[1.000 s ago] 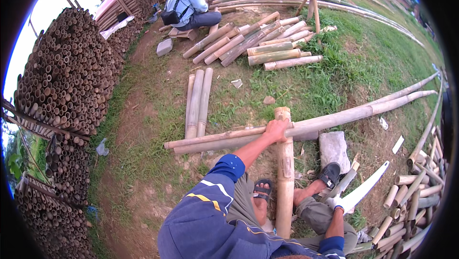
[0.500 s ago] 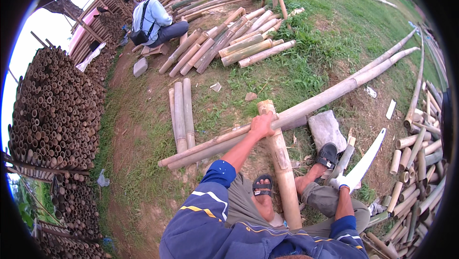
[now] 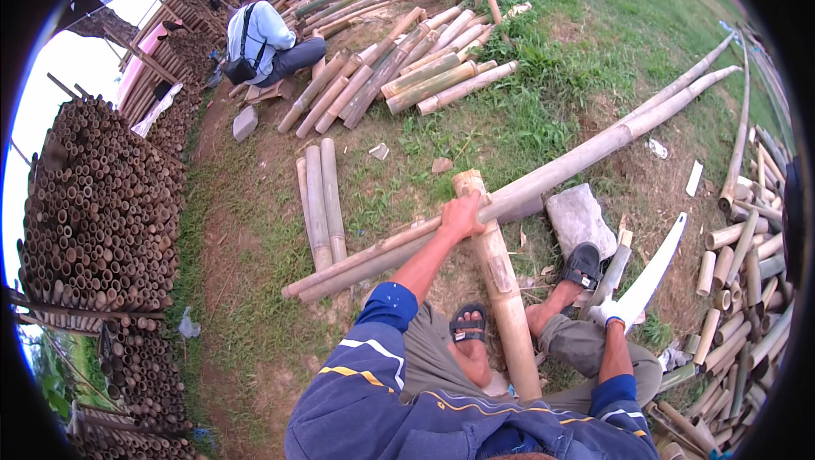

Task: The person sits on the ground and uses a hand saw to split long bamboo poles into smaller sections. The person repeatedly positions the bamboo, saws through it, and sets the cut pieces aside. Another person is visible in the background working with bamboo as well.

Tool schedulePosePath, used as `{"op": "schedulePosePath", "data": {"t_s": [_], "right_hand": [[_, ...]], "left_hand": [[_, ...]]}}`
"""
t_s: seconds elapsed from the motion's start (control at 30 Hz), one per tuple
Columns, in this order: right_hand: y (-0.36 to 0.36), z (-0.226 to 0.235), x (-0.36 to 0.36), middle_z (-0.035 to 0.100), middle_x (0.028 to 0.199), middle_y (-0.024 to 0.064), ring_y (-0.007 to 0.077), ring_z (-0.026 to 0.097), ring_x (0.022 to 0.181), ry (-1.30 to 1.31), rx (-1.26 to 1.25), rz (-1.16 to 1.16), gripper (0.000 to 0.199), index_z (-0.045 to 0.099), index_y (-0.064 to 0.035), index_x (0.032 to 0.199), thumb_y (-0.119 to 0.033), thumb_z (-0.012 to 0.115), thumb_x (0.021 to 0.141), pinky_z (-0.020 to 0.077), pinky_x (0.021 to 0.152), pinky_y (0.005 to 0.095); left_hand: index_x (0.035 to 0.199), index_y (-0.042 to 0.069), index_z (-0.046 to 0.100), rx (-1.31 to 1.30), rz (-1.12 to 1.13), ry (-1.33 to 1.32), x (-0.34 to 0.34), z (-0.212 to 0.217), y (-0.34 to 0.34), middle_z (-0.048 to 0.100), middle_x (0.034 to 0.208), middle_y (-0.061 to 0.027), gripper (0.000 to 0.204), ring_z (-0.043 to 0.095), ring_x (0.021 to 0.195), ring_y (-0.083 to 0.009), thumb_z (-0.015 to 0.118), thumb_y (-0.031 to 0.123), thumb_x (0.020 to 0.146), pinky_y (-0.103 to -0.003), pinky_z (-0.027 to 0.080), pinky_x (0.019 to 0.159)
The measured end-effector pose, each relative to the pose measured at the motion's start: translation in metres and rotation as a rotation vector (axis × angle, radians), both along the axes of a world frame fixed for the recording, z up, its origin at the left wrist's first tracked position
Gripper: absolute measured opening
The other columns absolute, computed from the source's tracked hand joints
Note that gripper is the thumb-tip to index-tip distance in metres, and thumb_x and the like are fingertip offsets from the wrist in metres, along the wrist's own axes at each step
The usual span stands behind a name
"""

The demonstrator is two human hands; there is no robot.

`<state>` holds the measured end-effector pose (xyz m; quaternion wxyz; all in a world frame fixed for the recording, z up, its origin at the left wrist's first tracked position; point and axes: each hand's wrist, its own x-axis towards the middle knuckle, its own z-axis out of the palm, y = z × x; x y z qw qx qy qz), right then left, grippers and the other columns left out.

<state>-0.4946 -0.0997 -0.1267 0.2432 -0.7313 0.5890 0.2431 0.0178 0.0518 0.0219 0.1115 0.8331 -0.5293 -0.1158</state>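
Observation:
My bare left hand (image 3: 463,215) is closed over a long bamboo pole (image 3: 594,148), where the pole crosses the top of a thick bamboo post (image 3: 503,294). Beside it runs a second long pole (image 3: 666,103), partly hidden. The post slants back between my sandalled feet. In a white glove, my right hand (image 3: 605,316) grips a handsaw with a long, bright, slightly curved blade (image 3: 652,269). The blade points up and away to the right, apart from the pole. The saw's handle is hidden in the glove.
A grey stone block (image 3: 581,222) lies by my right foot. Short cut pieces (image 3: 730,337) are heaped at the right; three lengths (image 3: 317,201) lie at left. Beyond are more bamboo lengths (image 3: 441,86) and a seated person (image 3: 265,36). Stacked bamboo (image 3: 102,214) stands far left.
The whole view has shifted slightly. Both hands keep their holds, the left on the pole and the right on the saw, with no clear movement of either.

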Motion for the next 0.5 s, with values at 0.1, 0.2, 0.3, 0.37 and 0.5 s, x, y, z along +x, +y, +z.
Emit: {"op": "schedulePosePath", "data": {"t_s": [0.1, 0.2, 0.3, 0.37, 0.5], "right_hand": [[0.006, 0.011, 0.010, 0.081, 0.112, 0.0259, 0.0408, 0.080, 0.105, -0.016, -0.006, 0.005, 0.080, 0.058, 0.0083, 0.148, -0.040, 0.071, 0.086, 0.0625, 0.090, 0.0478], [0.010, 0.013, 0.007, 0.081, 0.112, 0.0254, 0.0402, 0.080, 0.105, -0.011, -0.039, -0.002, 0.077, 0.062, 0.0061, 0.145, -0.041, 0.071, 0.085, 0.0625, 0.090, 0.0479], [0.010, 0.016, 0.014, 0.080, 0.118, 0.0261, 0.0408, 0.079, 0.109, 0.016, -0.018, 0.013, 0.074, 0.067, 0.0026, 0.143, -0.044, 0.070, 0.085, 0.0620, 0.092, 0.0490], [0.010, 0.017, 0.014, 0.079, 0.123, 0.0268, 0.0416, 0.078, 0.112, 0.031, -0.017, 0.020, 0.073, 0.069, 0.0006, 0.142, -0.045, 0.070, 0.085, 0.0615, 0.094, 0.0499], [0.007, 0.014, -0.007, 0.077, 0.128, 0.0272, 0.0432, 0.076, 0.117, 0.022, -0.024, -0.040, 0.071, 0.072, -0.0012, 0.138, -0.047, 0.071, 0.083, 0.0609, 0.097, 0.0508]], "left_hand": [[0.127, 0.008, 0.057, 0.009, 0.021, -0.009, 0.003, -0.003, 0.005, 0.079, 0.107, -0.0221, 0.077, 0.077, 0.102, -0.0436, 0.096, 0.035, 0.066, -0.054, 0.063, 0.090], [0.127, 0.008, 0.057, 0.008, 0.019, -0.006, 0.001, 0.000, 0.004, 0.079, 0.107, -0.0223, 0.077, 0.077, 0.102, -0.0436, 0.095, 0.034, 0.066, -0.054, 0.062, 0.090], [0.138, 0.009, 0.057, 0.035, 0.024, 0.023, 0.007, 0.000, 0.007, 0.079, 0.112, -0.0235, 0.086, 0.076, 0.106, -0.0455, 0.095, 0.037, 0.066, -0.055, 0.060, 0.093], [0.138, 0.009, 0.057, 0.011, 0.016, 0.019, 0.007, -0.001, 0.006, 0.079, 0.112, -0.0235, 0.086, 0.076, 0.106, -0.0451, 0.095, 0.038, 0.066, -0.055, 0.060, 0.093], [0.132, 0.009, 0.058, 0.020, -0.026, -0.003, -0.005, 0.005, -0.015, 0.079, 0.111, -0.0221, 0.078, 0.078, 0.106, -0.0423, 0.094, 0.037, 0.069, -0.053, 0.062, 0.093]]}}
